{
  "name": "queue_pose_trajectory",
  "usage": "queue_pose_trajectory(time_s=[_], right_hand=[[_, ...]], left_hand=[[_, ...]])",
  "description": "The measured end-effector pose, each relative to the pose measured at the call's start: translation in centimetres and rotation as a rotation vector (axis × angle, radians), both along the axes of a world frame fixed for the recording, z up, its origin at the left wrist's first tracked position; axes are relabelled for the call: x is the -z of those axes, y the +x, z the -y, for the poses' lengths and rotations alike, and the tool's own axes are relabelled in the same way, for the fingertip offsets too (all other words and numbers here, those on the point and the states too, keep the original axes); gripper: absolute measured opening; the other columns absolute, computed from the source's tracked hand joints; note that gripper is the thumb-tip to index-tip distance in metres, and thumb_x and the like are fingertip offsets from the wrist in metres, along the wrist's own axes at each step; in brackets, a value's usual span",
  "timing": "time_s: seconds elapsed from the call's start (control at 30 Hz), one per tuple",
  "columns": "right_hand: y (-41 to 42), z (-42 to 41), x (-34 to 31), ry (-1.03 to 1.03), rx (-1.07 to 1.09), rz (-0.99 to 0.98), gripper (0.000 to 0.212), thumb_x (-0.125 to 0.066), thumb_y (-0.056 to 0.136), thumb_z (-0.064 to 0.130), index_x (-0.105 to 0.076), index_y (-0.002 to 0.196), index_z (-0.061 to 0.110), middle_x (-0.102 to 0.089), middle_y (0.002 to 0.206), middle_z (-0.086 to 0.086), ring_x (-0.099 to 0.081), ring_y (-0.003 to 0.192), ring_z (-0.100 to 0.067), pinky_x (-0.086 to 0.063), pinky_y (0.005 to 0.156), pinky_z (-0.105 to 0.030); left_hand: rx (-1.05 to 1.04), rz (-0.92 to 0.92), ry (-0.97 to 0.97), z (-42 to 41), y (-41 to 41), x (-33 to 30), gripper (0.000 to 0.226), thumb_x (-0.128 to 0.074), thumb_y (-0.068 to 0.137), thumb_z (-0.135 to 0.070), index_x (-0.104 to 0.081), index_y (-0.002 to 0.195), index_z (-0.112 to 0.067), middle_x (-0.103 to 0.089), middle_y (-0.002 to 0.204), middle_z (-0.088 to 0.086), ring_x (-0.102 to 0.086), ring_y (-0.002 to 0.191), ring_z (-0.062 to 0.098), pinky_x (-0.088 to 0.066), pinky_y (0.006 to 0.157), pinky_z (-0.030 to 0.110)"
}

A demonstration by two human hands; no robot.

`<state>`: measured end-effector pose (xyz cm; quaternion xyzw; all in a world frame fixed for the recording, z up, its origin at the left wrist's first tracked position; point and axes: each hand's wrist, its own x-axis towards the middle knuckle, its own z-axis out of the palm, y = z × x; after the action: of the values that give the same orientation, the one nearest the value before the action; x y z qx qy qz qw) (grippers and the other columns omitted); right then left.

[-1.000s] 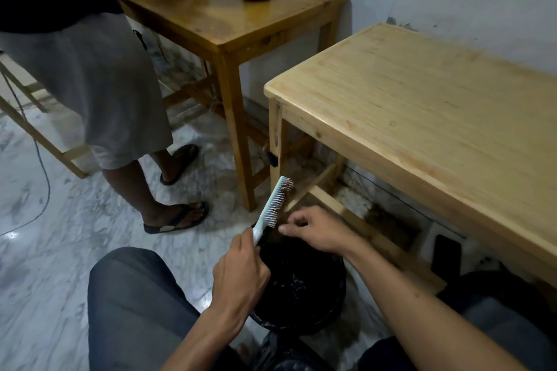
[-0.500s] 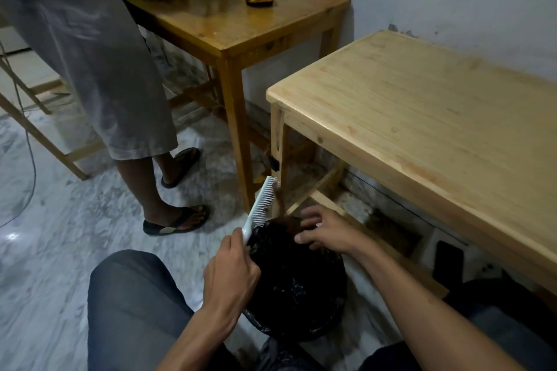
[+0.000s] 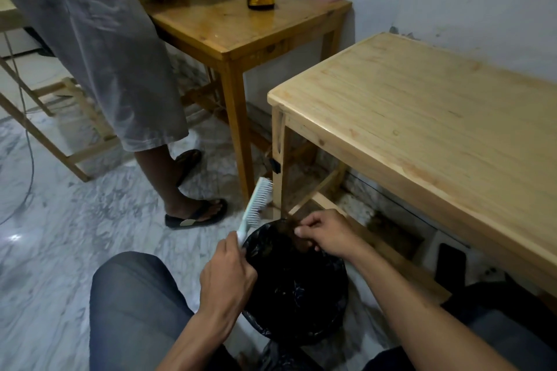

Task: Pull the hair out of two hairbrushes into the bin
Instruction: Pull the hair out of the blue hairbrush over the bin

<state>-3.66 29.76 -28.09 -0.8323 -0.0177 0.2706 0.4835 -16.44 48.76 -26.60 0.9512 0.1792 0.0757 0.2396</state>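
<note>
Head view is showing me sitting over the black-lined bin (image 3: 297, 295) on the marble floor between my knees. I am gripping the handle of the pale hairbrush (image 3: 255, 208) in my left hand (image 3: 227, 275), fingers wrapped tight, its bristled head tilting up past the bin's far-left rim. My right hand (image 3: 327, 233) is hovering over the bin's far edge, fingertips pinching together on a dark brown clump of hair (image 3: 298, 239). Beside me a light wooden table (image 3: 422, 117) is standing against the wall.
</note>
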Motion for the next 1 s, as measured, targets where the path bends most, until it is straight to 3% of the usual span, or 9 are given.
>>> queue_pose_trajectory(time_s=[0.2, 0.27, 0.37, 0.43, 0.57, 0.63, 0.7, 0.8, 1.0], right_hand=[[-0.8, 1.6, 0.6, -0.079, -0.058, -0.095, 0.014, -0.082, 0.085, 0.028, -0.078, 0.097, 0.021, -0.076, 0.09, 0.001, -0.068, 0.075, -0.011, -0.054, 0.065, -0.027], [-0.6, 1.4, 0.1, -0.066, -0.052, -0.122, 0.031, -0.082, 0.081, 0.031, -0.072, 0.11, 0.029, -0.072, 0.106, 0.002, -0.069, 0.088, -0.014, -0.057, 0.075, -0.031], [-0.4, 0.7, -0.8, -0.056, 0.055, -0.075, 0.076, -0.073, 0.068, 0.038, -0.05, 0.14, 0.035, -0.05, 0.136, 0.001, -0.062, 0.116, -0.023, -0.055, 0.1, -0.045], [-0.5, 0.4, -1.6, -0.023, 0.169, 0.01, 0.083, -0.069, 0.073, 0.035, -0.036, 0.149, 0.039, -0.032, 0.14, 0.001, -0.059, 0.118, -0.024, -0.051, 0.104, -0.049], [-0.7, -0.2, -2.7, 0.071, 0.175, 0.102, 0.071, -0.068, 0.089, 0.028, -0.035, 0.15, 0.045, -0.032, 0.138, 0.006, -0.067, 0.098, -0.013, -0.057, 0.089, -0.042], [-0.6, -0.6, -2.3, 0.136, 0.068, 0.018, 0.072, -0.072, 0.088, 0.033, -0.039, 0.151, 0.042, -0.048, 0.14, 0.003, -0.072, 0.091, -0.013, -0.058, 0.071, -0.031], [-0.5, -1.1, -1.5, 0.265, -0.006, -0.086, 0.057, -0.075, 0.091, 0.029, -0.053, 0.143, 0.029, -0.068, 0.126, 0.0, -0.073, 0.081, -0.011, -0.056, 0.063, -0.026], [-1.1, -1.3, -0.7, 0.268, -0.032, -0.046, 0.01, -0.072, 0.096, 0.023, -0.076, 0.104, 0.019, -0.074, 0.086, 0.003, -0.063, 0.068, -0.008, -0.053, 0.062, -0.024], [-1.5, 1.2, 1.2, 0.066, -0.057, -0.005, 0.012, -0.071, 0.097, 0.022, -0.079, 0.089, 0.023, -0.073, 0.077, 0.006, -0.063, 0.068, -0.005, -0.054, 0.066, -0.024]], left_hand=[[0.016, 0.027, -0.003, -0.6, 0.6, -0.2, 0.014, -0.052, 0.093, -0.011, -0.053, 0.106, -0.013, -0.055, 0.082, 0.002, -0.054, 0.061, 0.026, -0.044, 0.05, 0.04], [0.036, 0.022, -0.013, -0.3, 0.3, -0.2, 0.015, -0.051, 0.093, -0.013, -0.053, 0.109, -0.014, -0.056, 0.083, 0.002, -0.054, 0.061, 0.025, -0.046, 0.05, 0.04], [0.063, 0.004, -0.01, 0.0, 0.0, 0.0, 0.015, -0.049, 0.094, -0.014, -0.053, 0.108, -0.015, -0.056, 0.084, 0.001, -0.055, 0.064, 0.026, -0.05, 0.054, 0.043], [0.076, -0.003, -0.005, 0.3, -0.2, -0.1, 0.015, -0.048, 0.093, -0.015, -0.053, 0.108, -0.015, -0.057, 0.085, 0.001, -0.055, 0.066, 0.027, -0.051, 0.056, 0.045], [0.113, -0.004, 0.01, 0.5, -0.4, -0.3, 0.023, -0.047, 0.092, -0.014, -0.054, 0.114, -0.015, -0.058, 0.088, 0.002, -0.057, 0.068, 0.029, -0.052, 0.058, 0.046], [0.14, -0.009, 0.028, 0.7, -0.4, -0.3, 0.028, -0.048, 0.092, -0.015, -0.054, 0.119, -0.016, -0.06, 0.092, 0.003, -0.06, 0.07, 0.03, -0.052, 0.058, 0.044], [0.15, -0.015, 0.035, 0.9, -0.3, -0.5, 0.03, -0.049, 0.092, -0.017, -0.053, 0.122, -0.017, -0.061, 0.094, 0.002, -0.061, 0.072, 0.029, -0.051, 0.057, 0.042], [0.138, -0.019, 0.038, 0.7, -0.3, -0.7, 0.029, -0.048, 0.091, -0.015, -0.053, 0.12, -0.017, -0.06, 0.093, 0.002, -0.06, 0.07, 0.029, -0.051, 0.057, 0.043], [0.02, 0.017, 0.033, -1.3, 0.1, -0.9, 0.012, -0.052, 0.094, -0.012, -0.055, 0.105, -0.008, -0.062, 0.089, 0.008, -0.049, 0.062, 0.028, -0.035, 0.051, 0.036]])
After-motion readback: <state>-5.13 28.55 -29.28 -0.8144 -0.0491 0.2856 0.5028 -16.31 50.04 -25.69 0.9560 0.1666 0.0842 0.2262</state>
